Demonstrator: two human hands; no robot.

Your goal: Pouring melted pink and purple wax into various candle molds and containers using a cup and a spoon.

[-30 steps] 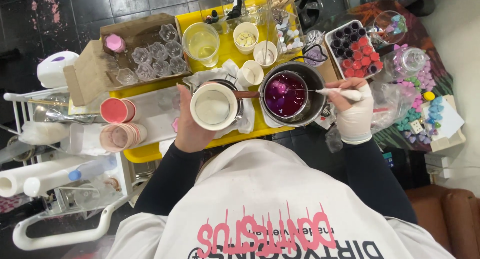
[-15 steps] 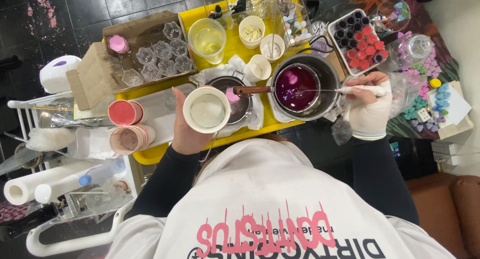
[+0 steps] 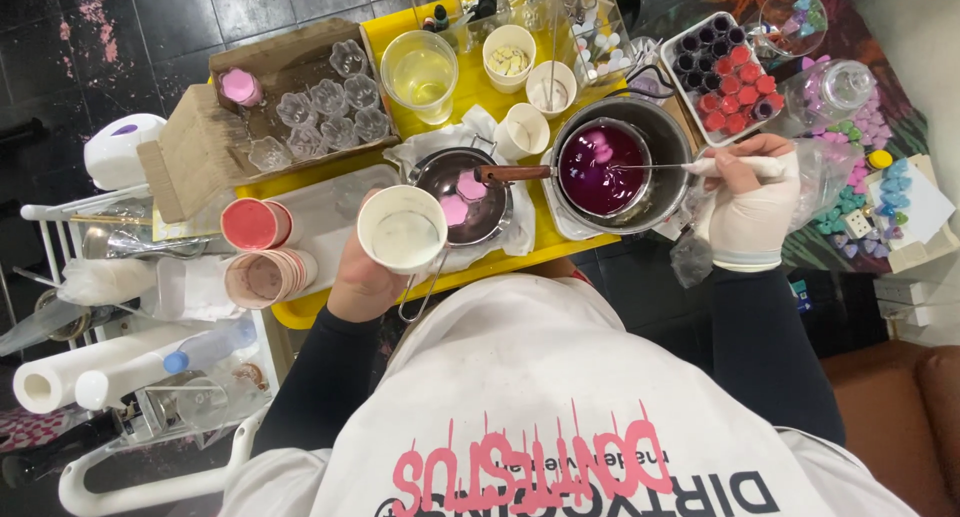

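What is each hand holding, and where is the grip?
Left hand grips the white cup around its lower wall. Gloved right hand pinches the stirrer by its white handle end.

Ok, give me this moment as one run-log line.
left hand: holds white paper cup | right hand: gloved, stirrer in purple liquid | pot on yellow tray

The left hand (image 3: 362,277) holds a matt white paper cup (image 3: 401,228), waxy inside. The right hand (image 3: 748,209) wears a smooth, dull white glove and grips a thin metal stirrer (image 3: 660,166). The pot (image 3: 612,164) is brushed metal around glossy magenta liquid. The smaller pan (image 3: 462,195) is shiny dark metal on crumpled white cloth (image 3: 520,232). The yellow tray (image 3: 470,92) looks like smooth plastic. At its far left corner stands a rough brown cardboard box (image 3: 200,147) of clear glossy moulds (image 3: 320,117).
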